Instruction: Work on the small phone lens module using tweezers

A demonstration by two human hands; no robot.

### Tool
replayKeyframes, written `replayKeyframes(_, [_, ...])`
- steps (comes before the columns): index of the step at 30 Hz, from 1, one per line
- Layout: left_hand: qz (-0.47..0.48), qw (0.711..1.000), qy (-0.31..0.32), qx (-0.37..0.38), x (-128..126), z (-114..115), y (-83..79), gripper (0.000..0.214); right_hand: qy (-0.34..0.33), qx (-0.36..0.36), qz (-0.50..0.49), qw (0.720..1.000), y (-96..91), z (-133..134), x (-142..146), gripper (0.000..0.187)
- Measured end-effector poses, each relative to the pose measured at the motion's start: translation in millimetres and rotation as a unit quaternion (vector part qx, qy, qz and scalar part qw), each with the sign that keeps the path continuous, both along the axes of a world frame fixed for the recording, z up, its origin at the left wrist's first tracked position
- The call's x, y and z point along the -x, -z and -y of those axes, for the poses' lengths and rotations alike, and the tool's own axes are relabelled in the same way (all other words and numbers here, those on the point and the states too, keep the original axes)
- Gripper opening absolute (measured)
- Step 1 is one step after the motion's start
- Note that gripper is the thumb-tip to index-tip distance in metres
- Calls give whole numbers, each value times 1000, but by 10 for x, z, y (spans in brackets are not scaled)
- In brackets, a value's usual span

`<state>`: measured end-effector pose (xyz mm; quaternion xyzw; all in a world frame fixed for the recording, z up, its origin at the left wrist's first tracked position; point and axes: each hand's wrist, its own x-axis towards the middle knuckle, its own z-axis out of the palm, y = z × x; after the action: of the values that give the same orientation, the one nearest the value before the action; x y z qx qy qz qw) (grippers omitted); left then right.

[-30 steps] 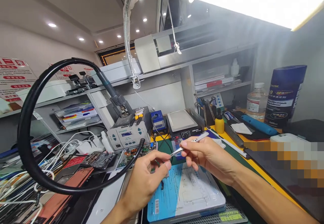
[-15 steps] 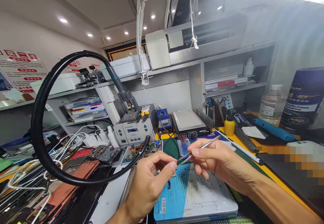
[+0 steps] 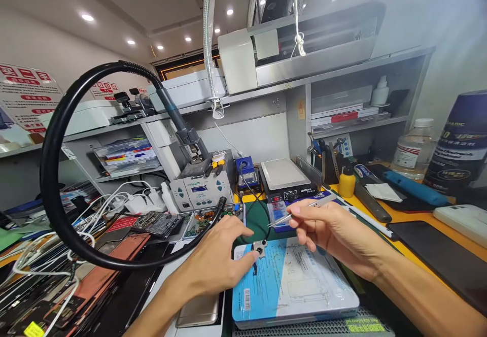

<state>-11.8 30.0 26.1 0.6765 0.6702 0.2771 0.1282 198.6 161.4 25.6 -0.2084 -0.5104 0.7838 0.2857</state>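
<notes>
My right hand (image 3: 327, 230) pinches a pair of metal tweezers (image 3: 280, 220), whose tips point left above the back edge of a blue-and-white flat box (image 3: 304, 309). Thumb and forefinger of my left hand (image 3: 218, 253) are spread apart with nothing between them. Close to that thumb, on the box's blue end, lies a small silvery part with dark round lenses (image 3: 259, 248), like a phone camera module. Whether the thumb touches it I cannot tell. Under my left forearm shows a gold-coloured phone (image 3: 198, 310).
A thick black hose (image 3: 57, 174) loops at the left over stacked phone parts. Behind stand a hot-air station (image 3: 201, 192) and a heating plate (image 3: 285, 177). A yellow bottle (image 3: 346, 182), a clear bottle (image 3: 413, 149) and a black phone (image 3: 437, 256) are at the right.
My left thumb and forefinger have parted, and the hand has drawn back from the tweezer tips. The small lens part now shows on the box. The view has shifted slightly.
</notes>
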Motion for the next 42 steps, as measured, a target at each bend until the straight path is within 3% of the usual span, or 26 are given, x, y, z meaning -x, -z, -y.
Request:
replayKeyframes(3, [-15,1000,0,23,-1,-13,94,32,1,-1,2,1000,29,-15,4,13])
replayKeyframes(8, [0,999,-8,39,-22,-53,148,21,1,-4,6,1000,38,-13,8,13])
replayKeyframes(13, [65,997,-26,21,-40,-84,84,15,6,-13,15,1000,7,8,21,18])
replayKeyframes(16, [167,985,-28,26,-27,-79,-2,16,26,-42,-5,999,-3,25,20,23])
replayKeyframes(19, [331,941,-19,66,-28,-67,-62,29,60,-76,-38,995,-12,66,-2,26])
replayKeyframes(23, [540,833,-20,118,-81,-55,-44,41,90,-148,-37,984,-36,155,-37,25])
replayKeyframes(26, [631,759,-24,159,-117,-56,-6,42,106,-201,-17,974,-58,216,-50,27])
replayKeyframes(28, [665,725,-23,177,-124,-62,10,40,113,-206,-11,972,-69,241,-56,27])
replayKeyframes(33, [702,686,-11,191,-118,-70,26,39,137,-231,5,963,-82,275,-57,27])
replayKeyframes(42, [720,667,9,191,-127,-54,37,38,165,-281,27,945,-74,330,-45,25])
